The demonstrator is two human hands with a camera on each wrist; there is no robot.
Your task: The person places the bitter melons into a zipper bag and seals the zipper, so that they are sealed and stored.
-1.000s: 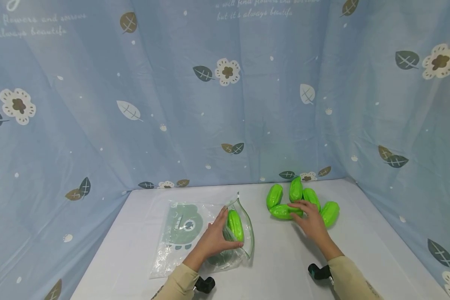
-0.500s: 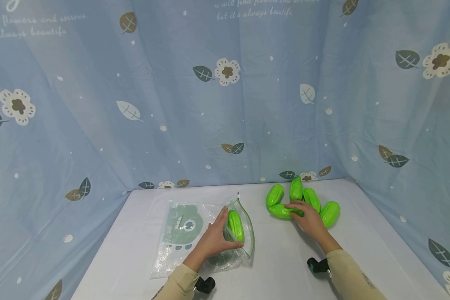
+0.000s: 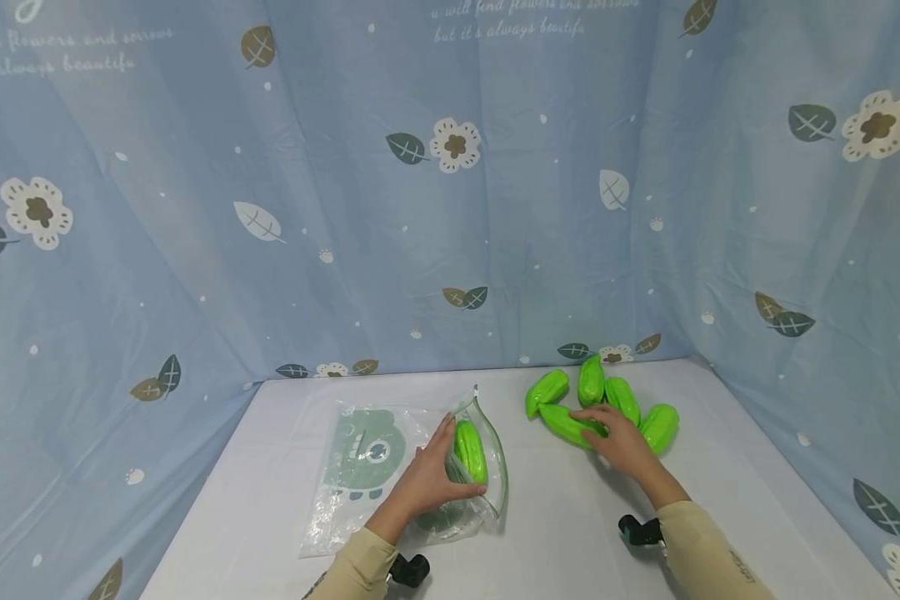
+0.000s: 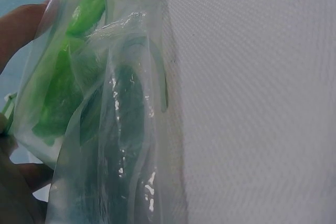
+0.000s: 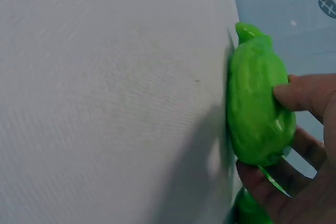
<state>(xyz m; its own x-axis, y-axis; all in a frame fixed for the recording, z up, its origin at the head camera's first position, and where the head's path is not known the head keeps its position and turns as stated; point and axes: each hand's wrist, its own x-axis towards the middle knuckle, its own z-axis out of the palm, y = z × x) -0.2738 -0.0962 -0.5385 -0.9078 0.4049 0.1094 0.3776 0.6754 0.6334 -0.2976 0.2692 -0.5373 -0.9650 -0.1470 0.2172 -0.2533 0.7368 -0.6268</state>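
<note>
A clear zip bag (image 3: pixel 446 517) with a dinosaur print lies on the white table, its mouth held wide by my left hand (image 3: pixel 427 479). That hand grips the bag's edge, thumb near the rim and fingers stretched along the far side. Inside, near the mouth, sits a glossy green ridged, fruit-like piece (image 3: pixel 470 452); the left wrist view shows green (image 4: pixel 63 87) through the film. On the right, my right hand (image 3: pixel 622 442) pinches another such green piece (image 5: pixel 258 98) between thumb and fingers. It lies on the table, its stubby tip pointing away from the hand.
Around the right hand lie several more green pieces, one at the upper left (image 3: pixel 546 392), one at the back (image 3: pixel 591 381) and one at the right (image 3: pixel 659 427). A blue patterned curtain (image 3: pixel 450 208) stands behind and beside the table (image 3: pixel 555 533).
The green piece under my right hand has turned, its far end shifting up and its near end down. A neighbouring piece has been nudged left and tilted. The left hand keeps its place.
</note>
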